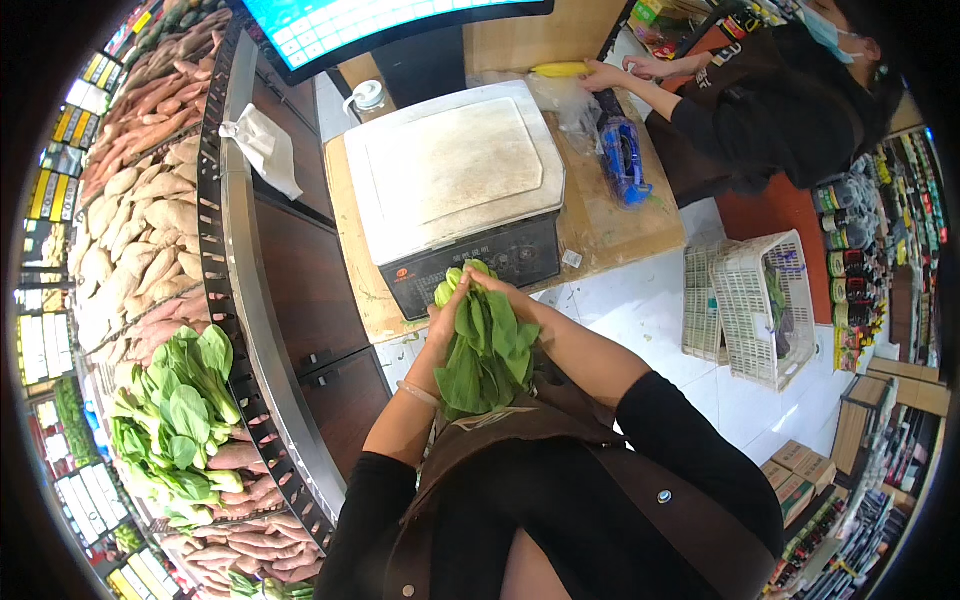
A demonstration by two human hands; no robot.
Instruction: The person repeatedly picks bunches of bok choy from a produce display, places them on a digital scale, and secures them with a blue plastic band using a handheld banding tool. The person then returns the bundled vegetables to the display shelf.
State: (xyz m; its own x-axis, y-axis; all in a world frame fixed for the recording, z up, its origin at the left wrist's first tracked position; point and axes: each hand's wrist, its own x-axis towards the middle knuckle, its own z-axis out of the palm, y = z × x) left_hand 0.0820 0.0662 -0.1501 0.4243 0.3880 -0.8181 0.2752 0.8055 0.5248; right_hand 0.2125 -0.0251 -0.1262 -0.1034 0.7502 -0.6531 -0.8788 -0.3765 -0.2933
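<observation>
A bunch of leafy green bok choy (486,345) hangs between my two hands, stalk ends away from me and leaves toward my apron. My left hand (448,306) grips the stalks from the left, and my right hand (504,286) closes on them from the right. Just beyond my hands stands a weighing scale (457,161) with a broad white platform and a black front panel. The bunch overlaps that panel's lower edge in view. Parts of my fingers are hidden by the stalks and leaves.
Loose bok choy (187,412) lies on sweet potatoes (139,232) in the left display. A blue tape dispenser (624,161) and plastic bag (566,101) rest right of the scale. A co-worker's hand (604,75) touches yellow produce (561,69). White crates (757,315) stand right; a screen (390,30) is above.
</observation>
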